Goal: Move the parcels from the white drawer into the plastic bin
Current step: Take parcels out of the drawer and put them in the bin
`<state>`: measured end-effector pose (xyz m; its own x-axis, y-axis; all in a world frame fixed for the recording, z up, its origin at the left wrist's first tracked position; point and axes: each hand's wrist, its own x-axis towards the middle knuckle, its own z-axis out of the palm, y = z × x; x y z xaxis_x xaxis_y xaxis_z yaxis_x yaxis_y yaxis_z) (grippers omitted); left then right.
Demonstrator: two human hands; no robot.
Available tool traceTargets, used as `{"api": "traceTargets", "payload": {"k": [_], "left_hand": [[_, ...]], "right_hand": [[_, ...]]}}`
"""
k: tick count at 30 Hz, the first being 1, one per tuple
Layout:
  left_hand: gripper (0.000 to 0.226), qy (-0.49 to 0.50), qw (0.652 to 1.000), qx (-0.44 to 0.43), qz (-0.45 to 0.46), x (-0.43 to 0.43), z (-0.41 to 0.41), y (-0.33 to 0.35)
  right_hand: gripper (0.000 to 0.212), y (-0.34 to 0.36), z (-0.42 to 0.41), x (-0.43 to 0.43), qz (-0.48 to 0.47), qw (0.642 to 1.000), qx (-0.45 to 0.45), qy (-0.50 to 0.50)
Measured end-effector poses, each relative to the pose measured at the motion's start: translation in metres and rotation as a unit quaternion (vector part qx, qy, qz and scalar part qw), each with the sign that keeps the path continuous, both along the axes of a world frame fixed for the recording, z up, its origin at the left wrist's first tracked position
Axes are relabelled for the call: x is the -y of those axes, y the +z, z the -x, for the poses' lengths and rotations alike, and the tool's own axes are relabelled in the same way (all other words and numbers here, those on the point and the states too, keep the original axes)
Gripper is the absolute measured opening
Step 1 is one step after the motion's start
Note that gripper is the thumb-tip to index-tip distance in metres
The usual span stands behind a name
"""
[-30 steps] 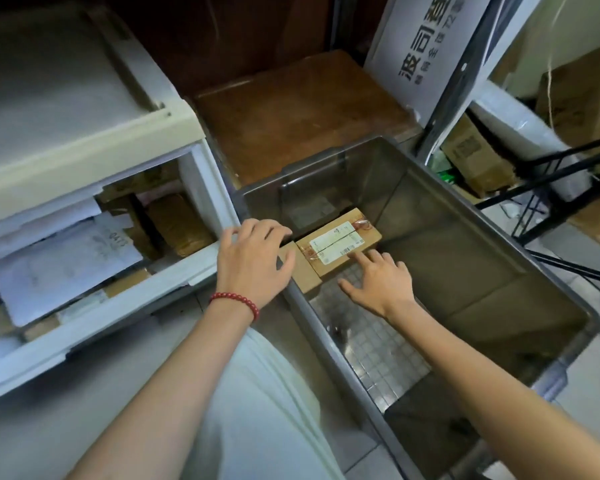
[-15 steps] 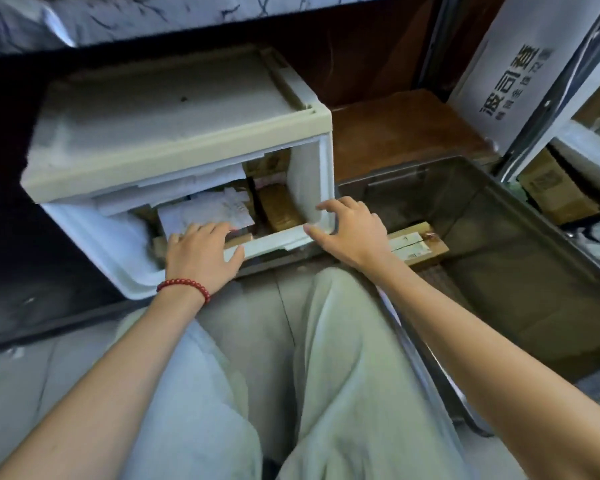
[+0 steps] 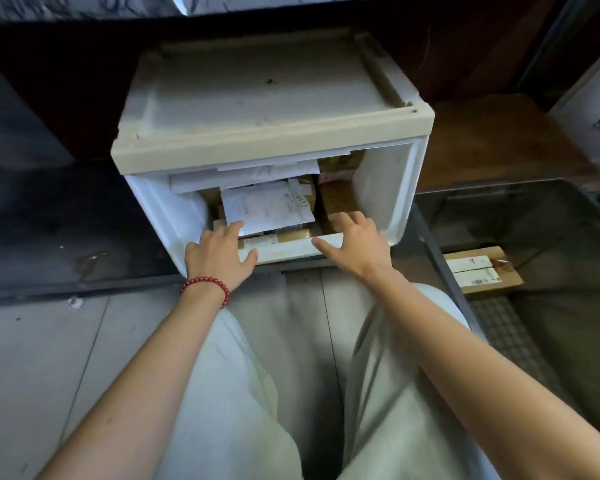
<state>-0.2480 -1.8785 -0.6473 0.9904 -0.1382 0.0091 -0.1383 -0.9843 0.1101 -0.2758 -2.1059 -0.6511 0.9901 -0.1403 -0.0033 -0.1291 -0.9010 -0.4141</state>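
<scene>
The grey floor (image 3: 42,358) took up most of what I could see, and the person crouched on it in pale trousers (image 3: 243,393), knees apart. In front of them stood the white drawer (image 3: 385,192), pulled out toward them from under its cream shell (image 3: 257,98). The shell hid the rear part of the drawer. To the right, just beside it, sat the plastic bin (image 3: 534,220), grey and see-through, its far side cut off by the edge of the view.

One brown boxed parcel (image 3: 482,273) lay flat on the bin's floor against the near wall. Its label faced up and its long axis ran left to right. The print was too small to read.

Inside the drawer a white mailer (image 3: 267,209) lay on top, its long side across the drawer and slightly askew. It covered brown boxes whose number I could not make out. Another brown parcel (image 3: 336,199) lay by the right wall, pointing front to back.

Both hands reached over the drawer's front lip, apart and spread, gripping nothing. The left hand (image 3: 219,258) touched the mailer's near edge with its fingertips. The right hand (image 3: 357,247) rested its fingers on the brown parcel. A red bead bracelet (image 3: 207,287) circled the left wrist.
</scene>
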Motion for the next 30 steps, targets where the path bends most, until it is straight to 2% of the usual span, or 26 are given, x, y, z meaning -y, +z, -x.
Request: {"api": "traceTargets", "payload": {"k": [6, 9, 13, 18, 21, 24, 27, 30], "left_hand": [[0.063, 0.022, 0.998, -0.044, 0.031, -0.003, -0.034, -0.023], [0.065, 0.049, 0.989, -0.085, 0.109, -0.010, -0.047, -0.033], [0.067, 0.056, 0.984, -0.087, 0.145, -0.013, -0.063, -0.042], [0.066, 0.062, 0.973, -0.096, 0.203, -0.011, -0.075, -0.054], [0.065, 0.055, 0.968, -0.067, 0.235, -0.011, -0.075, -0.054], [0.063, 0.027, 0.973, -0.023, 0.230, -0.013, -0.066, -0.049], [0.051, 0.016, 0.969, 0.022, 0.245, -0.018, -0.054, -0.041], [0.032, 0.006, 0.957, 0.058, 0.284, -0.022, -0.040, -0.029]], "right_hand": [[0.067, -0.028, -0.050, 0.001, -0.036, 0.998, -0.059, -0.010], [0.072, -0.042, -0.071, -0.002, -0.088, 0.992, -0.095, -0.013], [0.078, -0.060, -0.091, -0.006, -0.177, 0.976, -0.121, -0.046], [0.061, -0.063, -0.100, -0.012, -0.262, 0.958, -0.107, -0.035], [0.052, -0.061, -0.101, -0.013, -0.295, 0.951, -0.084, -0.048], [0.057, -0.057, -0.094, -0.010, -0.288, 0.954, -0.077, -0.038], [0.062, -0.049, -0.081, -0.005, -0.277, 0.959, -0.065, -0.011], [0.051, -0.042, -0.067, 0.003, -0.242, 0.970, -0.034, -0.007]]}}
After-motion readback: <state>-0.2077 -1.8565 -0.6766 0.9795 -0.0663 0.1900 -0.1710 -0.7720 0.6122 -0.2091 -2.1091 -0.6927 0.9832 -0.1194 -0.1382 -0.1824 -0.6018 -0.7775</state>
